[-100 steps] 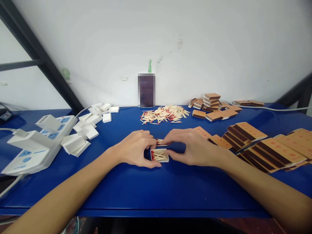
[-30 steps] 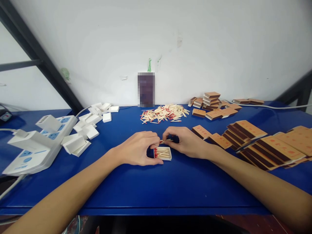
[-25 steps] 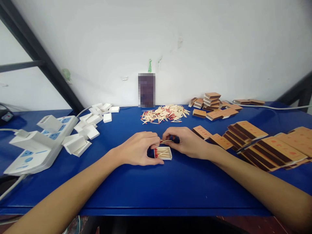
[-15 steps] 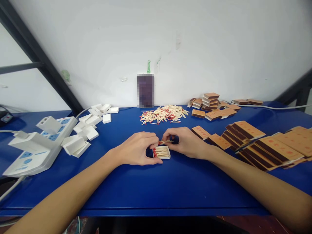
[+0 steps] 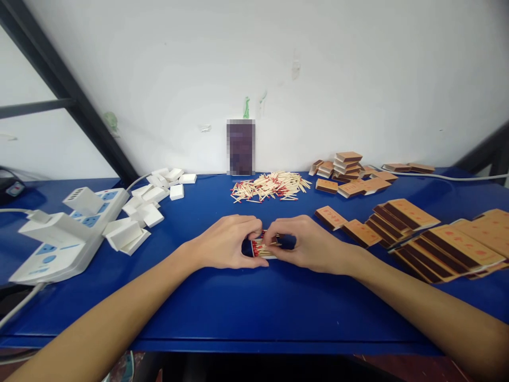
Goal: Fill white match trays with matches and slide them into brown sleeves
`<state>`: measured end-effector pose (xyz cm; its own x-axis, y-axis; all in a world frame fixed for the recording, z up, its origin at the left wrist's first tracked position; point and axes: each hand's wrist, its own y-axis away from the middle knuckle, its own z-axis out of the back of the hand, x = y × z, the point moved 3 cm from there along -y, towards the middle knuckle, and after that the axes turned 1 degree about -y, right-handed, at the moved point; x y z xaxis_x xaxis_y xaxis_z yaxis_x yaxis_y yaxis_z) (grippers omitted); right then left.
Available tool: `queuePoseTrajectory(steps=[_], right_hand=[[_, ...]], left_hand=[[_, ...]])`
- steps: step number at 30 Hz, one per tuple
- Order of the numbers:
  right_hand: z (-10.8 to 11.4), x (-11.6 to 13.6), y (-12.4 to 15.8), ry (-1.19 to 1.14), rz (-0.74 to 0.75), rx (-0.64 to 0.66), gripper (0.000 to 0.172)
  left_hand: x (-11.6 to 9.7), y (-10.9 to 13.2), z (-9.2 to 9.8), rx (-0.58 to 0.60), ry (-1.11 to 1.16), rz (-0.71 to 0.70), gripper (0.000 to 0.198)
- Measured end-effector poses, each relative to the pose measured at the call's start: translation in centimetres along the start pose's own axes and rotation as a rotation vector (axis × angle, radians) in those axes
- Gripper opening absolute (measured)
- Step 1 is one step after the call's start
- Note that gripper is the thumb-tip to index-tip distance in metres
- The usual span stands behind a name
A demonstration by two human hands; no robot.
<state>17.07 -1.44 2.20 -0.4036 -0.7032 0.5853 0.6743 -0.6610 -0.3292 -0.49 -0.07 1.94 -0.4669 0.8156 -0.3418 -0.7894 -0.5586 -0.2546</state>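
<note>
In the middle of the blue table lies a small white matchbox tray (image 5: 272, 258) with red-headed matches (image 5: 259, 248) lying in it. My left hand (image 5: 225, 241) curves around its left end, thumb along the near side and fingers at the far side. Over the right part of the tray, my right hand (image 5: 308, 241) pinches matches between thumb and fingertips; how many is hidden. Its fingers cover part of the tray. Behind both hands is a loose heap of matches (image 5: 274, 185).
White empty trays (image 5: 153, 193) lie jumbled at the left, beside a power strip (image 5: 89, 254) with plugs. Orange matchbox sleeves (image 5: 409, 212) are stacked at the right, and more sleeves (image 5: 348, 168) stand at the back right. A pixelated dark rectangle (image 5: 240, 147) leans at the wall.
My right hand has moved left and down, bringing the pinched matches from the tray's far right edge to over the tray. My left hand stays around the tray.
</note>
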Motion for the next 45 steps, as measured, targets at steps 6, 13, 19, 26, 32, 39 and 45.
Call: queuePoseTrajectory(steps=[6, 13, 19, 26, 32, 39, 45], right_hand=[[-0.4, 0.1, -0.1, -0.003, 0.049, -0.009, 0.005], [0.6, -0.2, 0.0, 0.063, 0.057, -0.088, 0.007], [1.7, -2.4, 0.1, 0.22, -0.034, -0.033, 0.023], [1.2, -2.9, -0.3, 0.166, -0.038, 0.013, 0.016], [0.8, -3.2, -0.3, 0.18, 0.02, -0.033, 0.015], [1.0, -3.5, -0.3, 0.196, -0.026, -0.025, 0.016], [1.1, -3.4, -0.4, 0.189, -0.093, -0.002, 0.016]], left_hand=[[0.0, -0.1, 0.0, 0.003, 0.001, -0.014, 0.049], [-0.4, 0.1, 0.5, 0.023, -0.014, -0.023, 0.038], [-0.5, 0.3, 0.9, 0.085, -0.043, -0.029, 0.003], [-0.5, 0.3, 0.5, 0.093, -0.085, -0.008, 0.005], [-0.2, 0.3, 0.2, 0.077, -0.094, 0.003, 0.011], [-0.9, 0.2, 0.3, 0.04, -0.084, -0.079, 0.019], [-1.4, 0.2, 0.0, -0.023, -0.094, -0.136, 0.03]])
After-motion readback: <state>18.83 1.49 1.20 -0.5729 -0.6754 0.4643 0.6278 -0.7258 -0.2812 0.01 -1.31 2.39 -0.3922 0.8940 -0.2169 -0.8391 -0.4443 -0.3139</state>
